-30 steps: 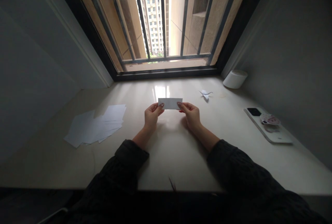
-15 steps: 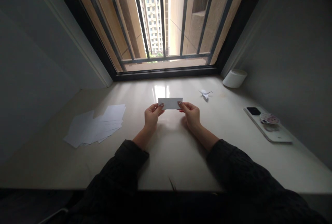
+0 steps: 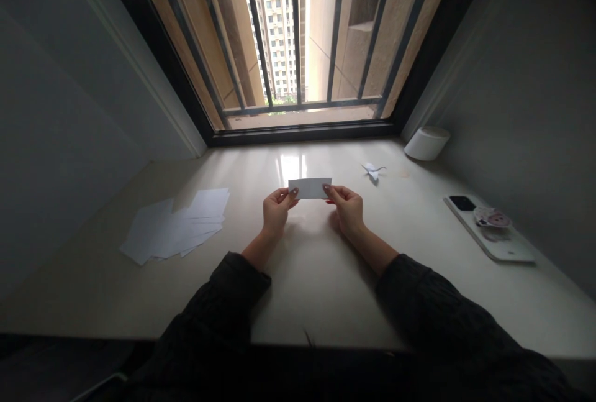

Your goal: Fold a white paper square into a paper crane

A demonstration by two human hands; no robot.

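Observation:
A small rectangular piece of white paper (image 3: 310, 189) is held up above the pale sill, its long side level. My left hand (image 3: 277, 206) pinches its left end, thumb on the near face. At the right end my right hand (image 3: 347, 206) grips it the same way. The other fingers are partly hidden behind the paper and the palms. Whether the paper is folded or a single layer, I cannot tell. Beyond my right hand, a folded paper crane (image 3: 373, 171) rests on the sill.
Several loose white sheets (image 3: 186, 225) overlap on the left of the sill (image 3: 307, 302). On the right lies a white phone (image 3: 500, 243) with a round grip on its back. A white cylindrical object (image 3: 427, 143) stands in the far right corner, by the barred window (image 3: 298, 104).
The whole view has shifted slightly, so everything sits a little further right and lower. Both hands keep the same hold on the paper.

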